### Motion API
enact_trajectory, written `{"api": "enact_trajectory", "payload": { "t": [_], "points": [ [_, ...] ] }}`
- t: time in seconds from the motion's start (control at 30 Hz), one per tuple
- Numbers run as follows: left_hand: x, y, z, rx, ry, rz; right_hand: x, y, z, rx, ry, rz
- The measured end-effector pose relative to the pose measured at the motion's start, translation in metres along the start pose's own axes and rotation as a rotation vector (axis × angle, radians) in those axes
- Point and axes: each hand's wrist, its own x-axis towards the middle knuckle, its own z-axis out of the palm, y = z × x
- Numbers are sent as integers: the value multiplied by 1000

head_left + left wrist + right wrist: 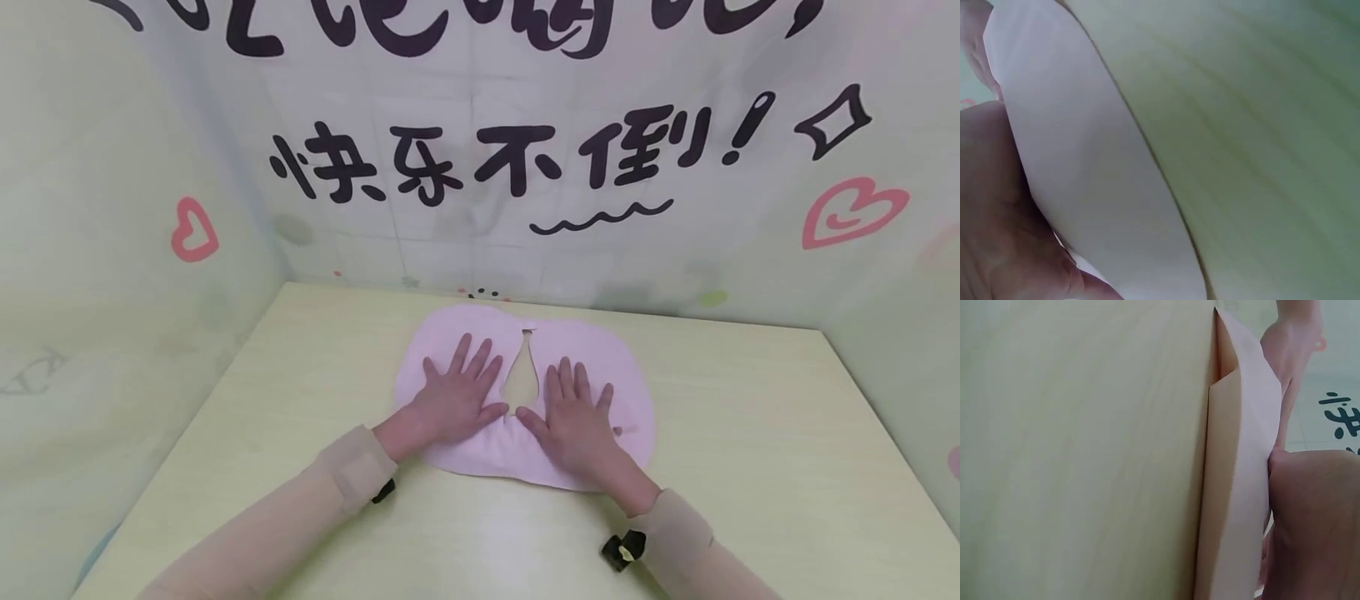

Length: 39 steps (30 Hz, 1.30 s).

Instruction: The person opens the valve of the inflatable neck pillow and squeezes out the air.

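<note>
A pink cloth bib (480,450) lies spread on the table, with wide rounded lobes and a teardrop-shaped opening in its middle. The left hand (453,400) rests flat on its left lobe, fingers spread. On the right lobe the right hand (577,421) presses with straight fingers. Both thumbs point inward, close together near the lower end of the opening. In the left wrist view the bib's near edge (1097,150) lies beside the left hand (1004,206). The right wrist view shows a raised, folded-looking edge of the bib (1250,456) next to the right hand (1313,519).
The pale wood-grain table (765,450) extends around the bib on all sides. A printed backdrop (480,242) with black lettering and pink hearts stands behind and at both sides. Small black devices (624,550) hang under the wrists.
</note>
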Motion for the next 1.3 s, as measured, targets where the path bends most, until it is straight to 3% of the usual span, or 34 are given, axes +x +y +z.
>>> {"api": "enact_trajectory", "payload": {
  "t": [0.27,0.53,1.07,1.3],
  "points": [
    [4,2,9,119,-30,-24,2,3,4,-19,-41,18],
    [1,9,3,163,-75,-49,5,8,12,-25,-89,25],
    [1,13,1,177,-82,-52,6,12,16,-52,-37,10],
    [1,10,0,105,-72,-59,8,12,9,-10,-26,0]
  ]
}}
